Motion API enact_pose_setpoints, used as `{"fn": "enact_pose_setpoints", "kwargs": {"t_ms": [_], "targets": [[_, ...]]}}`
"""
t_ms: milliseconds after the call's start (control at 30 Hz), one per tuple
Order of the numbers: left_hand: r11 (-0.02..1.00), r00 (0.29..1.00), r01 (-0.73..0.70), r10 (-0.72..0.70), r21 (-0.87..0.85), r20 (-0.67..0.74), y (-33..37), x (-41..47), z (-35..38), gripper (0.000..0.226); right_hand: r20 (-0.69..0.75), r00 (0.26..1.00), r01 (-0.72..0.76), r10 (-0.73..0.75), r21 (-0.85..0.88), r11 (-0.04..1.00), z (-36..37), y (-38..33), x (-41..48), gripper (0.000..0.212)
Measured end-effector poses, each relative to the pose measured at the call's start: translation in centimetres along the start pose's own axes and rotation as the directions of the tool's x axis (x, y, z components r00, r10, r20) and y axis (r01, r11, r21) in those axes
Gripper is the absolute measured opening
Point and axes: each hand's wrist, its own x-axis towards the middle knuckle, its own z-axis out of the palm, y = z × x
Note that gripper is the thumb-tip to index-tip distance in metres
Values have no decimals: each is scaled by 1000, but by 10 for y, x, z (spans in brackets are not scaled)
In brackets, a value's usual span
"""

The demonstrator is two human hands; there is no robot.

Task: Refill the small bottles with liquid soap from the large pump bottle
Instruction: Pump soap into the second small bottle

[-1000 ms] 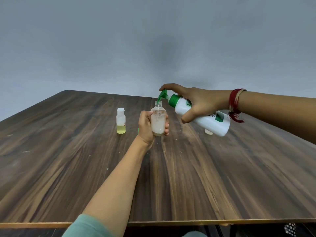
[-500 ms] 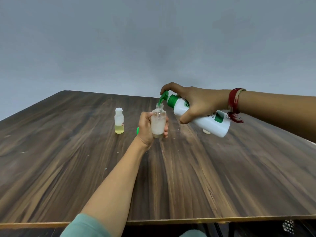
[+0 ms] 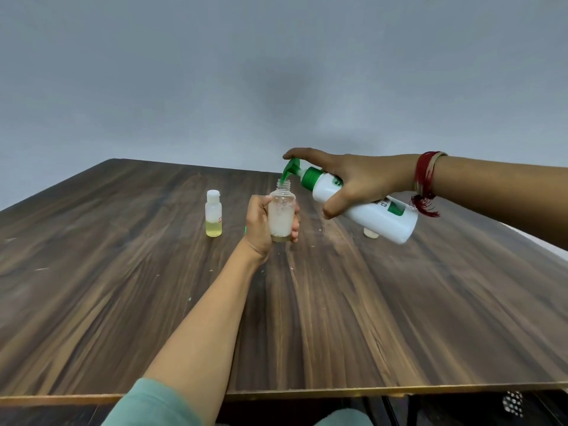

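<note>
The open small bottle [image 3: 281,216] is held upright over the middle of the table [image 3: 123,302], left hand [image 3: 259,227] wrapped round it. The right hand [image 3: 362,182] grips the tilted pump bottle [image 3: 368,210], forefinger on the pump head and spout right at the mouth. It looks foamy with only a thin yellow layer at the bottom, so I'd say this fill is barely underway. The capped small bottle [image 3: 213,218] standing just to the left looks about a third full and probably comes next. There's a white cap [image 3: 371,232] under the pump bottle's base to watch, but the table edges are well apart from both hands.
</note>
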Motion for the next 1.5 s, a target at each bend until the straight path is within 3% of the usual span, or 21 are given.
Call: {"fn": "enact_pose_setpoints", "kwargs": {"t_ms": [233, 567, 833, 967, 1167, 1500], "targets": [[999, 999, 36, -36, 8, 14, -2, -1, 3, 46, -89, 996, 10, -13, -36, 999, 5, -2, 0, 74], [999, 1000, 7, -8, -31, -27, -1, 0, 1, 46, -31, 1000, 0, -1, -8, 1000, 8, -1, 2, 104], [1000, 999, 25, -25, -8, -21, -2, -1, 2, 47, -162, 986, 31, -35, -27, 999, 19, 1, 1, 79], [1000, 999, 24, -24, 0, -21, -1, -1, 2, 47, -182, 982, 45, -45, -6, 999, 25, 5, 3, 81], [1000, 999, 1, -2, -28, -42, 0, 0, 1, 48, -114, 992, 48, -47, 1, 999, 17, 7, 3, 103], [999, 999, 40, -39, 24, -18, -2, -2, 3, 48, -165, 984, 55, -60, -34, 998, 21, 9, 2, 80]]}}
